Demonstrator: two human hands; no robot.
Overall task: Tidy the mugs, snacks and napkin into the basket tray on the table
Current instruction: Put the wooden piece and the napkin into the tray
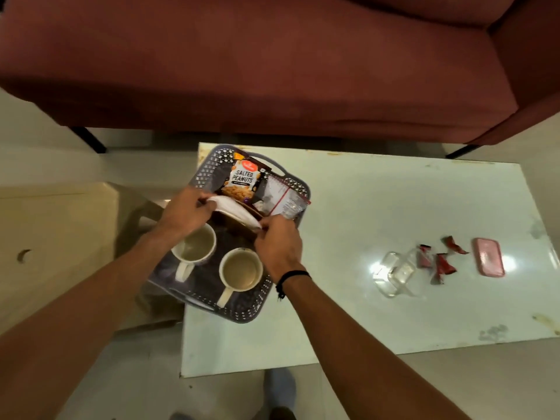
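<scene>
A dark woven basket tray [209, 169] sits on the left end of the white table [378, 207]. Two white mugs stand in its near half, one on the left [195, 248] and one on the right [241, 269], handles pointing toward me. A salted peanuts packet [244, 180] and a second snack packet [281, 197] lie in the far half. Over the tray's middle I hold a white napkin [235, 212] stretched between both hands: my left hand [185, 213] pinches its left end, my right hand [277, 245] pinches its right end.
On the table's right part lie a clear glass container [397, 272], three red candy wrappers [439, 262] and a pink lid [488, 256]. A dark red sofa [272, 71] stands beyond the table. A beige stool [60, 237] is at the left.
</scene>
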